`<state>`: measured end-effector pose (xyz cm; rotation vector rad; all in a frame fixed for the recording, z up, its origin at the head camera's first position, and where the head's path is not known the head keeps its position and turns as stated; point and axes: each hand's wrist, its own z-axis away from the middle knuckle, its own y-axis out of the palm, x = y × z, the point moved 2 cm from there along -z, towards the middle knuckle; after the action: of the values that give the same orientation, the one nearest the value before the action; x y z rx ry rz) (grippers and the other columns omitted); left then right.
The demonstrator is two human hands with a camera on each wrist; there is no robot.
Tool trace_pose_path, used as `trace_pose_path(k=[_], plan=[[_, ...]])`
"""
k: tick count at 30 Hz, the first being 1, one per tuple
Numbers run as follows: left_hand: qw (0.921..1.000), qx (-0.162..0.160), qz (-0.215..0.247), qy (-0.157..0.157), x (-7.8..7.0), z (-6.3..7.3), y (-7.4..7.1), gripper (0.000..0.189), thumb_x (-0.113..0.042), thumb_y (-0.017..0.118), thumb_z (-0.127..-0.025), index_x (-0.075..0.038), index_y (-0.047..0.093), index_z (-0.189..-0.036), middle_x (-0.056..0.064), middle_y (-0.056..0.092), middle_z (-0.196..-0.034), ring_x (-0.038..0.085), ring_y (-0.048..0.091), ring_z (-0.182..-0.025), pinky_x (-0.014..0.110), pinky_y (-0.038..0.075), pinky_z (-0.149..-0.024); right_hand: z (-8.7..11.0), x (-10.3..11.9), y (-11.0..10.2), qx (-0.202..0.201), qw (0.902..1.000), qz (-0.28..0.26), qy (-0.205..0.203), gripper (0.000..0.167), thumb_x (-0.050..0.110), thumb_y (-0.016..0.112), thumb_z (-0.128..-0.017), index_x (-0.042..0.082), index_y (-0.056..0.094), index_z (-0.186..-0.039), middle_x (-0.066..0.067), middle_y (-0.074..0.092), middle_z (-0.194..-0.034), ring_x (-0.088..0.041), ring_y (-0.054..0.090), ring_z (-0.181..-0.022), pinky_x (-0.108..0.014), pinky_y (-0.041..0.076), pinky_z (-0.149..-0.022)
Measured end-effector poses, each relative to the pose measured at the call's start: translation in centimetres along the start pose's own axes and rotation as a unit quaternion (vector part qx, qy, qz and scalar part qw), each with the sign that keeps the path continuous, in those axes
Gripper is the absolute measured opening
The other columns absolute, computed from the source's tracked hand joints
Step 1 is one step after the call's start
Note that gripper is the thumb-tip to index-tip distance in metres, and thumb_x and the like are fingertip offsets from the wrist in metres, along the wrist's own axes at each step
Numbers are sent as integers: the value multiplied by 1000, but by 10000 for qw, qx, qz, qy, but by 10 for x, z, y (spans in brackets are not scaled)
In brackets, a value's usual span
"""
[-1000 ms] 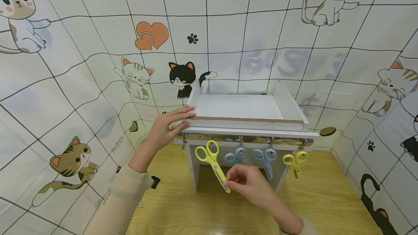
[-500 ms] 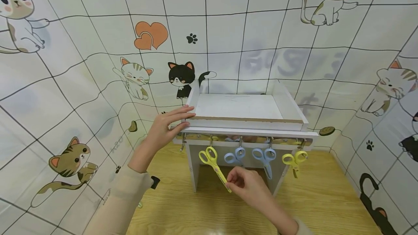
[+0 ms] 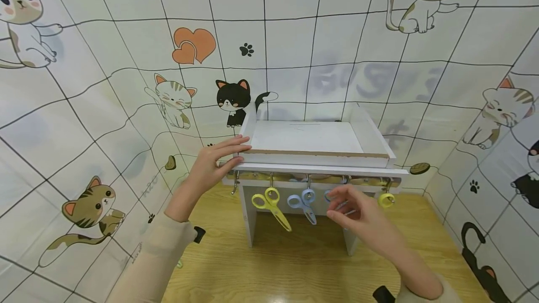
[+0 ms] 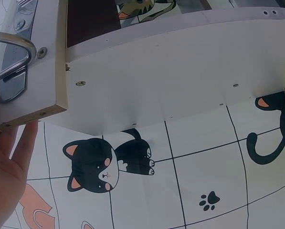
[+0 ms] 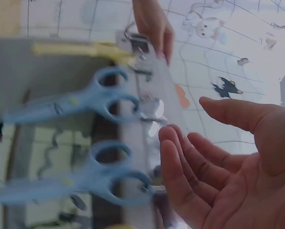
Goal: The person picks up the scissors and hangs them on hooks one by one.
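My left hand (image 3: 210, 165) rests against the left end of the white shelf (image 3: 316, 159), fingers straight along its side. In the left wrist view its fingers touch the board's edge near a bare metal hook (image 4: 30, 50). My right hand (image 3: 362, 216) holds nothing; thumb and fingers are parted in front of the hook row. Yellow scissors (image 3: 275, 209) hang on the second hook from the left, blue scissors (image 3: 310, 213) beside them. Another blue pair (image 3: 328, 196) is mostly behind my right hand. At the far right, yellow scissors (image 3: 381, 204) are partly hidden.
The shelf stands on white legs (image 3: 248, 214) over a wood-patterned floor (image 3: 278, 270). A shallow open tray (image 3: 307, 137) forms its top. Cat-printed sheeting (image 3: 290, 46) surrounds it at the back and sides. Dark wrist straps (image 3: 200, 234) show at both cuffs.
My right hand has let go of the left yellow scissors' tip and moved right and up, its fingers spreading. Those scissors now hang from the hook. My left hand has stayed in place.
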<state>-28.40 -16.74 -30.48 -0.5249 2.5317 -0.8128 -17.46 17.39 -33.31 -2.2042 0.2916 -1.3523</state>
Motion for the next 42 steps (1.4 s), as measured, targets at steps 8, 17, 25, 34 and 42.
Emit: trace_pose_path(k=[8, 17, 25, 34, 42], plan=[[10000, 24, -83, 3, 0, 1, 0, 35, -4, 73, -88, -13, 73, -122, 7, 67, -134, 27, 59, -131, 32, 56, -83, -15, 19, -62, -562, 9778, 1484, -1369, 46, -1, 78, -82, 11, 65, -124, -4, 74, -103, 6, 66, -92, -12, 54, -79], [9998, 112, -137, -19, 1, 1, 2, 34, -6, 73, -89, -14, 72, -123, 7, 66, -135, 27, 58, -131, 37, 56, -84, -29, -23, -102, -969, 9274, 2202, -2864, 44, 34, 75, -88, 7, 71, -123, -3, 67, -132, 3, 49, -132, -7, 35, -108], [9994, 174, -240, -192, -1, 1, -5, 36, -7, 73, -89, -13, 71, -125, 6, 65, -137, 25, 59, -131, 43, 50, -105, -35, -44, -100, -1186, 9225, 2006, -3078, 47, 44, 61, -94, 5, 74, -119, -5, 72, -124, 2, 56, -127, -9, 39, -107], [9922, -627, -106, -1070, 3, 41, -23, 40, -4, 67, -93, -13, 67, -132, 5, 57, -147, 25, 55, -135, 23, 42, -111, -32, -42, -103, -1222, 9275, 2006, -2907, 43, 38, 67, -91, 7, 74, -119, -4, 72, -124, 4, 56, -127, -12, 38, -110], [9580, -870, -415, -2701, 35, 136, -34, 34, -12, 60, -101, -14, 64, -134, 9, 59, -143, 14, 53, -135, 0, 32, -103, -33, -45, -103, -1351, 9244, 1970, -2975, 51, 47, 61, -91, 5, 75, -115, 1, 72, -123, 5, 56, -125, -11, 38, -109]])
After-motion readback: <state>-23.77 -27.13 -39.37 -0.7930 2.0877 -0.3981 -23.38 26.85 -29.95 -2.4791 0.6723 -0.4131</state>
